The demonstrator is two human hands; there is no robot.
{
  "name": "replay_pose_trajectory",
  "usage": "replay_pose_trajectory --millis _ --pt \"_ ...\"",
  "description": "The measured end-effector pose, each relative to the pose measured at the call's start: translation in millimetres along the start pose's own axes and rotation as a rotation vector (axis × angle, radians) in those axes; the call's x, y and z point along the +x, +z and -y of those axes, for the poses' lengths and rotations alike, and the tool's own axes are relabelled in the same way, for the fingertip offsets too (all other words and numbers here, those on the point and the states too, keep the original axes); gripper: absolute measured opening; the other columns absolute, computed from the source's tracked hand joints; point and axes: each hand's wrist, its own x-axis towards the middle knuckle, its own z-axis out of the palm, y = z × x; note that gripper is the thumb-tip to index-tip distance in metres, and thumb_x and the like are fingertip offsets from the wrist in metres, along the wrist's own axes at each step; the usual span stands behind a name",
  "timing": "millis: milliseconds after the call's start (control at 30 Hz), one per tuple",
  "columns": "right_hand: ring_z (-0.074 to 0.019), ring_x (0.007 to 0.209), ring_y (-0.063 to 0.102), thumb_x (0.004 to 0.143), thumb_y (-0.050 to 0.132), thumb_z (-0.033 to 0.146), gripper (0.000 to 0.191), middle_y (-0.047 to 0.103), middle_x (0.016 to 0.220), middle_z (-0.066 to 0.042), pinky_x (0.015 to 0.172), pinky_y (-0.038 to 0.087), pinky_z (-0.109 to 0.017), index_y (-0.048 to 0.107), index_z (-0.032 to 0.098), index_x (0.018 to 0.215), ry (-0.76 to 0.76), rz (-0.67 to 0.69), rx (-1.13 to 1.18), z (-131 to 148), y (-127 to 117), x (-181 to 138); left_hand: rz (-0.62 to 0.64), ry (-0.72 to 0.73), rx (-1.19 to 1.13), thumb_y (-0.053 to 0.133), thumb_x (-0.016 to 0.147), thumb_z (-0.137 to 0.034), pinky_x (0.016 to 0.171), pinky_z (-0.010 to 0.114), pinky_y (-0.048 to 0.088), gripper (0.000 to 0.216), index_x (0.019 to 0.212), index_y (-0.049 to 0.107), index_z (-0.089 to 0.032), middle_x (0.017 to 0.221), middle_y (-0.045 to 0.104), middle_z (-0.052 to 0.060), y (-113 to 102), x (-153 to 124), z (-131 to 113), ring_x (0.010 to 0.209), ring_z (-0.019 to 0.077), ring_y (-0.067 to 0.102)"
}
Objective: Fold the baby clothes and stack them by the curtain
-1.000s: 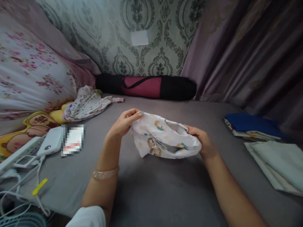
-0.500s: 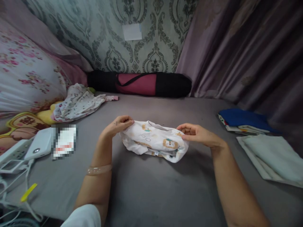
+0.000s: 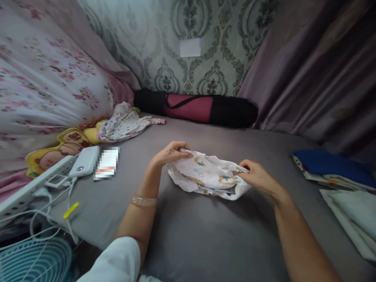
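Note:
Between my two hands is a white baby garment (image 3: pixel 205 176) printed with orange lions and small green marks. Its upper edge dips in a neckline-like curve, and the lower part is bunched in folds close to the grey sheet (image 3: pixel 205 235). My left hand (image 3: pixel 173 152) pinches the upper left corner, thumb in front. At the upper right corner, my right hand (image 3: pixel 254 174) grips the cloth between thumb and fingers. A small label shows at the lower fold. The inside of the garment is mostly hidden.
Folded blue cloth (image 3: pixel 335 162) and pale folded cloth (image 3: pixel 352 213) lie at right. A black and pink long bag (image 3: pixel 190 107) rests along the wall. At left are a power strip (image 3: pixel 44 180), a white power bank (image 3: pixel 85 161), cables, a crumpled garment (image 3: pixel 123 123) and a fan (image 3: pixel 35 258).
The view has turned left, so everything appears shifted right. My right hand has closed more firmly on the garment's corner, and its upper edge now opens in a curve.

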Motion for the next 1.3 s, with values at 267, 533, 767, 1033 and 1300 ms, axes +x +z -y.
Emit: replay_pose_trajectory --millis 267,533,767,1033,1300 --pt "-0.0125 0.056 0.047 0.084 0.05 0.055 0.042 0.054 0.06 0.001 0.049 0.033 -0.023 0.061 0.018 0.069 -0.139 -0.006 0.125 14.8 18.8 -4.9 -0.077 -0.035 0.407 0.067 0.072 -0.046 0.053 0.022 0.036 0.029 0.07 0.062 -0.017 0.061 0.053 -0.002 -4.0 3.8 8.8 0.059 0.0125 0.05" --pt "-0.0134 0.072 0.055 0.087 0.059 0.039 0.019 0.057 0.077 0.001 0.066 0.038 -0.025 0.066 0.023 0.079 -0.399 -0.07 -0.075 38.5 10.1 -23.0 0.003 0.318 0.321 0.052 0.089 -0.046 0.066 0.024 0.042 0.033 0.089 0.069 -0.018 0.08 0.065 0.003 50.8 -11.4 -52.7 0.072 0.0129 0.055" --pt "-0.0148 0.072 0.056 0.089 0.058 0.039 0.019 0.056 0.079 -0.001 0.066 0.039 -0.026 0.063 0.023 0.08 -0.432 -0.155 -0.167 47.5 11.0 -32.2 0.096 0.213 0.203 0.061 0.081 -0.052 0.054 0.022 0.034 0.038 0.079 0.067 -0.015 0.067 0.059 0.0 77.7 -9.8 -49.3 0.061 0.0103 0.049" --pt "-0.0184 0.084 0.06 0.081 0.067 0.036 0.027 0.062 0.094 -0.003 0.075 0.042 -0.029 0.061 0.023 0.103 -0.391 -0.191 -0.113 49.6 10.5 -32.3 0.176 0.209 -0.245 0.062 0.081 -0.05 0.054 0.021 0.038 0.037 0.082 0.067 -0.013 0.067 0.057 0.0 96.7 -6.7 -50.3 0.061 0.0098 0.05" --pt "-0.0176 0.084 0.061 0.089 0.055 0.034 0.019 0.068 0.095 -0.002 0.073 0.043 -0.028 0.066 0.025 0.102 -0.373 -0.079 -0.018 38.2 5.9 -26.4 -0.062 0.236 0.115 0.057 0.084 -0.047 0.068 0.025 0.045 0.036 0.09 0.071 -0.015 0.084 0.07 0.006 40.6 -1.6 -34.8 0.079 0.0163 0.061"
